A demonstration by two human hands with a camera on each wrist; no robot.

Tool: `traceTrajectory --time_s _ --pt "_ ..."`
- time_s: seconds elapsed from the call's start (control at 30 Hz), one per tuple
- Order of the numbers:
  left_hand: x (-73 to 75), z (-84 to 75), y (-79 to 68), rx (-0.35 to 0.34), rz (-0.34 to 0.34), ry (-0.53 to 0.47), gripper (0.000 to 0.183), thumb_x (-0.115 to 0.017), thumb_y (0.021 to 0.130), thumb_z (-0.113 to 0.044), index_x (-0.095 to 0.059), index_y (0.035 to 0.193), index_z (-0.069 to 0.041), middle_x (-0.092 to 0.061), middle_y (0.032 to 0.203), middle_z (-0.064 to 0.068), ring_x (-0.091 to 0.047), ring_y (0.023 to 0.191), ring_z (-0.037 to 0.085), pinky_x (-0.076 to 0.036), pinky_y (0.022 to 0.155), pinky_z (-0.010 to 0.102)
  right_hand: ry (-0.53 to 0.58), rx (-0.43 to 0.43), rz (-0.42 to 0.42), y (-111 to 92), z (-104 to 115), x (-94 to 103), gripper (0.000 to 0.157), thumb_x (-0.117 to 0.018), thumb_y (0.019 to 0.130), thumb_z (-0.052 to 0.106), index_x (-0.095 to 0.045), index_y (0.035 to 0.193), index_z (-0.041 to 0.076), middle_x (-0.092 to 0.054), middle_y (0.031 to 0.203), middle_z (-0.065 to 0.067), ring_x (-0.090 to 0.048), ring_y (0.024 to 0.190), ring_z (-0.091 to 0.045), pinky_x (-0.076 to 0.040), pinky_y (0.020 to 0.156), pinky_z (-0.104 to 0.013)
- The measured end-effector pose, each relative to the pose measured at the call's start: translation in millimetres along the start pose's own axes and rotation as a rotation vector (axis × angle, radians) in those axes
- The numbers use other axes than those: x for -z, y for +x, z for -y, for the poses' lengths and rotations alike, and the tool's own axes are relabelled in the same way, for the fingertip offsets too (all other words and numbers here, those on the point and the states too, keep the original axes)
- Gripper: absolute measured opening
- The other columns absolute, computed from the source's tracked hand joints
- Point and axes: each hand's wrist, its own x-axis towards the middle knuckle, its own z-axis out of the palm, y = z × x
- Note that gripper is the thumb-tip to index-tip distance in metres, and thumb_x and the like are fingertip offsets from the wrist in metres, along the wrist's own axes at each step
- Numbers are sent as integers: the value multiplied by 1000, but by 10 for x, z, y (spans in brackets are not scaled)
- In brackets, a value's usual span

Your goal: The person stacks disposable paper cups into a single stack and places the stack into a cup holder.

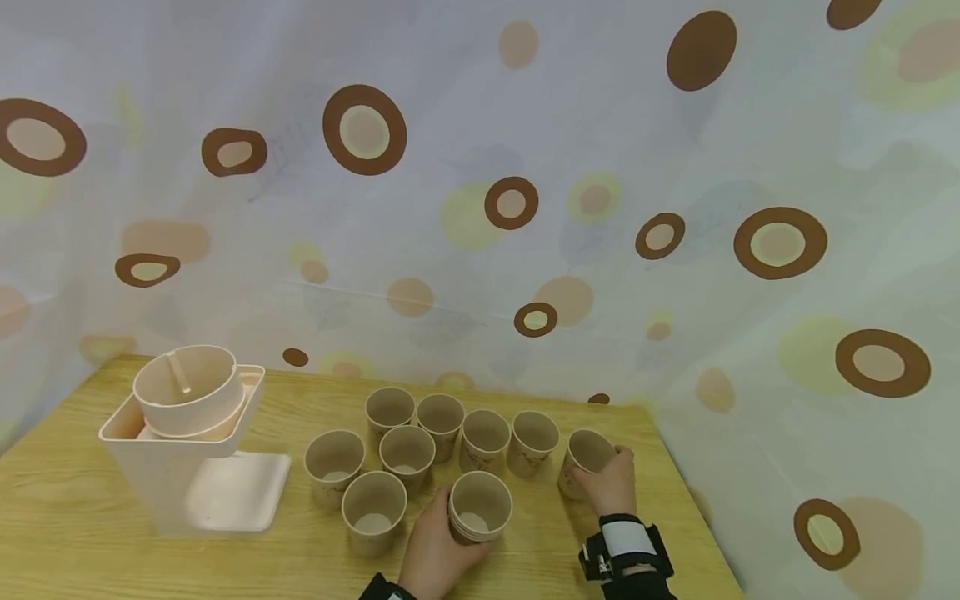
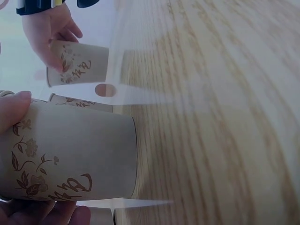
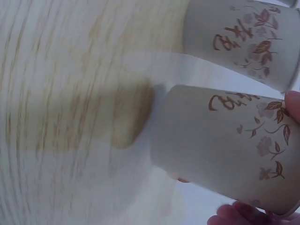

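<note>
My left hand (image 1: 441, 546) grips a small nested stack of paper cups (image 1: 480, 510), several rims showing at its mouth. In the left wrist view the outer cup (image 2: 89, 154) bears a brown flower print and lettering, its base at the wooden surface. Farther right, my right hand (image 1: 613, 482) holds a single paper cup (image 1: 588, 454) around its side. The right wrist view has that cup (image 3: 220, 145) slightly tilted, its base a little off the table, with a shadow beside it. Another printed cup (image 3: 239, 37) stands close to it.
Several upright paper cups stand in loose rows, including a front one (image 1: 373, 521), a left one (image 1: 330, 479) and a back one (image 1: 534, 437). Left of them is a translucent bin (image 1: 150, 483) with a round white container (image 1: 187, 400) in it, beside a white square lid (image 1: 247, 492). A dotted sheet (image 1: 450, 275) hangs behind the wooden table (image 1: 60, 517).
</note>
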Motion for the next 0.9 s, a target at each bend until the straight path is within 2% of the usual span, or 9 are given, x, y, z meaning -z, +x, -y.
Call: traceTrajectory --time_s 0.17,0.5,0.67,0.9 --pt "-2 2 7 -6 -4 -2 75 -84 59 -18 -50 121 4 -63 114 22 -58 106 36 -48 91 55 53 -36 26 -77 54 63 89 -70 77 16 -11 134 -19 -38 124 -52 -43 110 -59 -44 88 -65" --pt "15 -23 -1 11 10 -18 74 -84 60 -18 -50 121 4 -62 115 21 -58 107 36 -48 91 55 37 -12 12 -227 120 88 90 -72 76 22 -18 133 -20 -42 122 -50 -47 109 -57 -46 86 -65" --pt "22 -47 -10 10 1 -21 72 -84 60 -16 -51 120 5 -63 114 22 -58 106 37 -48 91 55 48 -34 27 -325 146 110 90 -72 77 28 -19 134 -17 -43 123 -47 -48 110 -54 -47 85 -63" --pt "14 -24 -5 2 6 -16 72 -83 61 -18 -50 120 5 -63 114 22 -58 105 36 -48 90 54 52 -15 22 -451 278 177 91 -72 77 30 -18 136 -15 -43 124 -48 -47 111 -55 -47 85 -65"
